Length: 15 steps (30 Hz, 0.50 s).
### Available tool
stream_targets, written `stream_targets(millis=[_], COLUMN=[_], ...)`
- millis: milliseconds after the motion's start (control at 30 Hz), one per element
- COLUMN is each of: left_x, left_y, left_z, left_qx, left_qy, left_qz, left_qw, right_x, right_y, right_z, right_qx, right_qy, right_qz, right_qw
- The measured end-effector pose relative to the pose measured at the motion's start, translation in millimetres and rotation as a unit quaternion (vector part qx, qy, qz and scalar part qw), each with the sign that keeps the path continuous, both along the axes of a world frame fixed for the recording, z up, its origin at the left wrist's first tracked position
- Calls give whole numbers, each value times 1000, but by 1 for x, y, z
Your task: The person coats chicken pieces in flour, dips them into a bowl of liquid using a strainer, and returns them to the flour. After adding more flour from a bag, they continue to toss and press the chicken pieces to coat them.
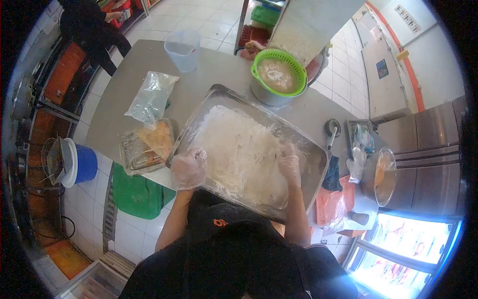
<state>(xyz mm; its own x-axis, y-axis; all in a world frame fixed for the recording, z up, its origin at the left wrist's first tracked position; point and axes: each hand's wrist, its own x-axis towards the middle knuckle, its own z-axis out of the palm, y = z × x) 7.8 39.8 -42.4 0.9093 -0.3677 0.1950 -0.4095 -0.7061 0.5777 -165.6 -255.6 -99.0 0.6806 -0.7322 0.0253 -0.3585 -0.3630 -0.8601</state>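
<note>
A large metal tray [318, 192] lies in front of me, spread with white flour [234, 144]. My left hand [189, 169], in a clear plastic glove dusted white, is closed with curled fingers over the tray's near left corner; what it may hold is hidden. At the right part of the flour is my right hand [290, 167], gloved the same way. Its fingers reach down at the flour and look blurred, so I cannot tell how they are bent.
Left of the tray are a clear container [134, 159] with orange-yellow food and a plastic bag [152, 97]. Beyond stand a clear jug [182, 52] and a green basket [259, 74] in a pot. On the right is a metal bowl [379, 182]. A person [89, 30] stands far left.
</note>
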Motion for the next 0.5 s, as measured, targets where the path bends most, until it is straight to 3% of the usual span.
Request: stream_targets(millis=[67, 167, 267, 367, 400, 433, 500], left_x=[-1, 1, -1, 2, 2, 2, 2], left_y=[0, 1, 1, 3, 4, 5, 3], left_z=[6, 2, 1, -2, -2, -2, 0], left_qx=[14, 3, -5, 15, 14, 13, 1], left_qy=[-4, 8, 24, 5, -3, -10, -13], left_qz=[-4, -6, 8, -5, -6, -8, -17], left_qw=[1000, 1000, 1000, 1000, 1000, 1000, 1000], right_x=[-8, 7, -12, -8, -3, 4, 9], right_y=[-11, 2, 4, 2, 1, -4, -19], right_z=[-49, -74, -135, -108, -92, -74, -76], right_qx=[-289, -372, -599, -581, -434, -269, -123], right_qy=[144, 406, 366, 299, 243, 180, 124], right_qz=[88, 223, 224, 141, 94, 42, -3], right_qw=[942, 804, 676, 744, 862, 945, 985])
